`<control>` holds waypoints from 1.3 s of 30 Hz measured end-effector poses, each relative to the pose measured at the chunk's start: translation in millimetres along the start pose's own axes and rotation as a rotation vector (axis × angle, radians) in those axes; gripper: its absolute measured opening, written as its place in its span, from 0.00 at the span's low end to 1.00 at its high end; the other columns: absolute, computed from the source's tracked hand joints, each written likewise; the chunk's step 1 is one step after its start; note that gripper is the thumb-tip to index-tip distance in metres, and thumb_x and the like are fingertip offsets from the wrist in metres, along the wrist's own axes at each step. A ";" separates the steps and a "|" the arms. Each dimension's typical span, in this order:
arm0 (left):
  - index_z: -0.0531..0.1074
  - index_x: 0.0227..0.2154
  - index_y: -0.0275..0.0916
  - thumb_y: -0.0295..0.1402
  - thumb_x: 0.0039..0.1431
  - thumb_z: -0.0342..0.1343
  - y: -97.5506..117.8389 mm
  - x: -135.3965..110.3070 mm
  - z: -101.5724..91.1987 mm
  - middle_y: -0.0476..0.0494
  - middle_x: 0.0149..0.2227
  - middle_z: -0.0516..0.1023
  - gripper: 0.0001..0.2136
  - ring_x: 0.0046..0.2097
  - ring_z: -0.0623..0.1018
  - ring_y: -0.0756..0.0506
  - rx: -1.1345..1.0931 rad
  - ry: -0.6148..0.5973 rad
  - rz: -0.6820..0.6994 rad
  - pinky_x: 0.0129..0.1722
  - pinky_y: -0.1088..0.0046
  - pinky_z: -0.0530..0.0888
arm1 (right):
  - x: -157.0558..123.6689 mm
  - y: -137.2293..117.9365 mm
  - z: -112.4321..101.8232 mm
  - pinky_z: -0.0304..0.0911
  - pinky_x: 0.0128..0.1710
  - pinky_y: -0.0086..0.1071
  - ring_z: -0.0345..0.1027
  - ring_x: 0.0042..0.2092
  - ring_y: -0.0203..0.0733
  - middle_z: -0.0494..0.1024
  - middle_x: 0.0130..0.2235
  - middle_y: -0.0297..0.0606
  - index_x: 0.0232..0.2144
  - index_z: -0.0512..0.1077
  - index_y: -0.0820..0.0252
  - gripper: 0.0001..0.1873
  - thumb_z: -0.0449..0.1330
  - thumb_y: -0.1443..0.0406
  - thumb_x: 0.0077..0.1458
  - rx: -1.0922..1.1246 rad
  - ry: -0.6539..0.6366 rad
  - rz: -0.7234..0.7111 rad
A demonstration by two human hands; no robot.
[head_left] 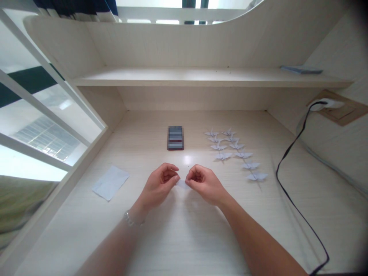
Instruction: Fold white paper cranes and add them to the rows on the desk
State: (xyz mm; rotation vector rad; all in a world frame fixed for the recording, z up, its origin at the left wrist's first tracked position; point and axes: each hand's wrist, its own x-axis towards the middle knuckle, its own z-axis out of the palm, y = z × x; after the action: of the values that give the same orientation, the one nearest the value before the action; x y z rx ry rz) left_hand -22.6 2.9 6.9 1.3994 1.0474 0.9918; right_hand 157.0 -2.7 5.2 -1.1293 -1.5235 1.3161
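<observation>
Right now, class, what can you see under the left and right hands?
Beneath the left hand and right hand is the pale desk, with shadows showing nearby. A small white paper shows between the two. Whatever the hands cover cannot be seen.

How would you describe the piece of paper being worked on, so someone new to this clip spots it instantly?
Start at the pale desk under the long shelf. Near its middle, the left hand and right hand come together over the small white paper. Unlike the flat sheet at left and the folded cranes at right, it lies between the fingertips.
</observation>
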 end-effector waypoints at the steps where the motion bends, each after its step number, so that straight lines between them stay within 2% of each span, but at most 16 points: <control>1: 0.67 0.38 0.36 0.30 0.52 0.56 0.7 0.5 -0.2 0.47 0.31 0.74 0.10 0.34 0.74 0.50 -0.012 0.019 0.004 0.33 0.75 0.71 | 0.1 0.4 -0.3 0.57 0.27 0.27 0.61 0.27 0.33 0.68 0.26 0.31 0.26 0.66 0.60 0.02 0.58 0.70 0.46 -0.002 0.010 -0.006; 6: 0.68 0.36 0.35 0.30 0.50 0.58 0.2 0.7 3.9 0.44 0.33 0.75 0.10 0.37 0.75 0.49 -0.037 -0.005 -0.020 0.38 0.73 0.71 | 1.1 2.6 -0.1 0.57 0.27 0.27 0.60 0.27 0.33 0.68 0.26 0.31 0.26 0.66 0.61 0.02 0.58 0.69 0.47 -0.012 0.034 -0.009; 10: 0.68 0.34 0.36 0.30 0.50 0.58 -4.8 0.0 6.6 0.46 0.31 0.74 0.08 0.33 0.74 0.50 -0.005 0.012 -0.039 0.34 0.75 0.71 | 1.3 2.9 0.8 0.57 0.28 0.27 0.61 0.28 0.33 0.68 0.26 0.31 0.27 0.66 0.61 0.02 0.57 0.69 0.47 0.010 -0.011 0.022; 14: 0.68 0.36 0.36 0.30 0.49 0.58 -6.6 0.7 7.1 0.46 0.29 0.75 0.10 0.32 0.75 0.50 -0.012 0.011 -0.053 0.32 0.75 0.71 | 1.4 4.0 1.4 0.58 0.28 0.27 0.62 0.28 0.33 0.69 0.27 0.31 0.28 0.66 0.60 0.03 0.57 0.70 0.47 0.004 -0.042 0.037; 20: 0.67 0.40 0.36 0.32 0.46 0.61 -3.6 1.2 12.4 0.47 0.30 0.75 0.17 0.34 0.75 0.49 -0.134 0.061 -0.116 0.33 0.73 0.72 | 1.7 5.1 5.3 0.57 0.27 0.27 0.62 0.28 0.33 0.68 0.26 0.31 0.28 0.65 0.60 0.02 0.56 0.69 0.49 -0.060 0.121 -0.042; 25: 0.71 0.30 0.34 0.33 0.49 0.59 -5.6 -0.3 14.4 0.45 0.29 0.76 0.08 0.32 0.74 0.49 -0.049 -0.042 -0.090 0.32 0.75 0.70 | 0.6 3.2 8.0 0.61 0.30 0.29 0.65 0.30 0.35 0.70 0.28 0.33 0.29 0.65 0.60 0.02 0.56 0.69 0.49 -0.061 0.188 -0.100; 30: 0.71 0.31 0.35 0.33 0.51 0.58 -10.7 1.5 12.4 0.46 0.30 0.75 0.07 0.33 0.74 0.49 -0.011 0.045 -0.032 0.34 0.74 0.71 | 0.7 3.2 7.1 0.64 0.34 0.31 0.69 0.34 0.37 0.74 0.32 0.36 0.36 0.67 0.59 0.09 0.58 0.68 0.49 -0.079 0.151 -0.074; 35: 0.73 0.35 0.35 0.34 0.52 0.56 -11.7 0.3 13.0 0.42 0.35 0.76 0.09 0.37 0.75 0.47 0.093 0.044 0.001 0.38 0.72 0.71 | 3.7 8.1 9.5 0.64 0.34 0.31 0.69 0.34 0.38 0.74 0.32 0.37 0.34 0.68 0.60 0.09 0.60 0.67 0.47 0.026 0.120 0.005; 39: 0.71 0.38 0.36 0.33 0.49 0.59 -9.8 -0.7 14.8 0.44 0.34 0.75 0.12 0.33 0.74 0.49 0.044 0.069 0.017 0.32 0.75 0.72 | 6.9 15.3 12.6 0.65 0.33 0.31 0.69 0.32 0.37 0.74 0.29 0.36 0.33 0.67 0.60 0.10 0.61 0.67 0.46 0.197 0.159 0.021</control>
State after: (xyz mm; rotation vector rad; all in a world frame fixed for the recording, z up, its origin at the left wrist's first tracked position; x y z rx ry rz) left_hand -9.2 -1.3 -4.0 1.4203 1.1157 1.0408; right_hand 144.9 1.5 -11.5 -1.0986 -1.2419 1.3253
